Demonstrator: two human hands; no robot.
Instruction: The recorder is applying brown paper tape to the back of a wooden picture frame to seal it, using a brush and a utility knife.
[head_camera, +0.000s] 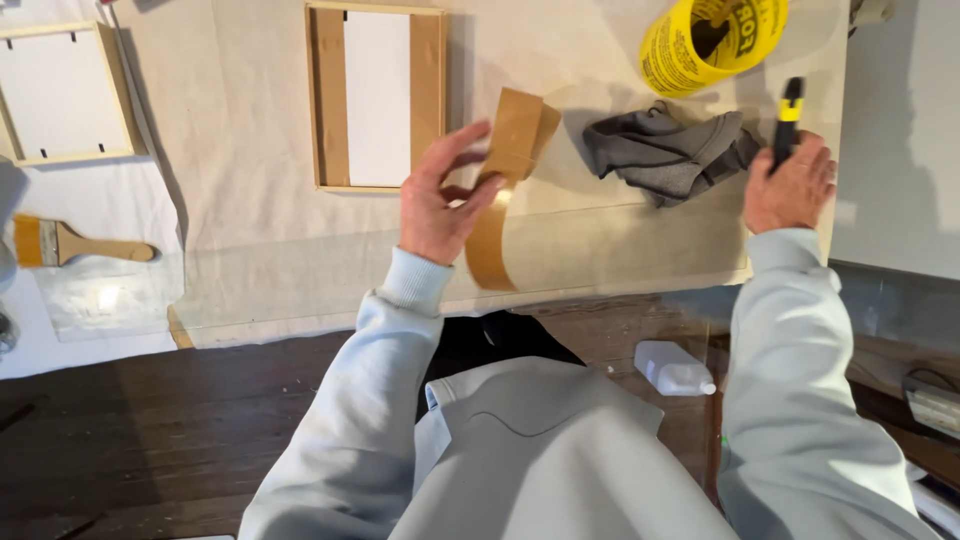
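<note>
- At the far left a light wooden frame (62, 92) lies flat on the counter (250, 200), which is covered with a pale cloth.
- Below it a paintbrush (75, 243) with a wooden handle lies on a white sheet, its bristles pointing left.
- Near the middle a second wooden frame (376, 96) lies face down, with brown tape along its edges and a white backing in the centre.
- The left hand (440, 195) is raised just right of this frame. Its fingers are half curled and pinch a strip of brown paper tape (505, 180), which bends up above the fingers and hangs down in a curve below them.
- A grey rag (665, 150) lies crumpled on the counter between the two hands.
- Behind the rag stands a yellow tub (680, 55), tipped so its opening shows.
- The right hand (790, 185) is closed around a black and yellow utility knife (788, 120), which points away from the person.
- Lower down, beyond the counter edge, a small white plastic bottle (672, 368) lies on its side.
</note>
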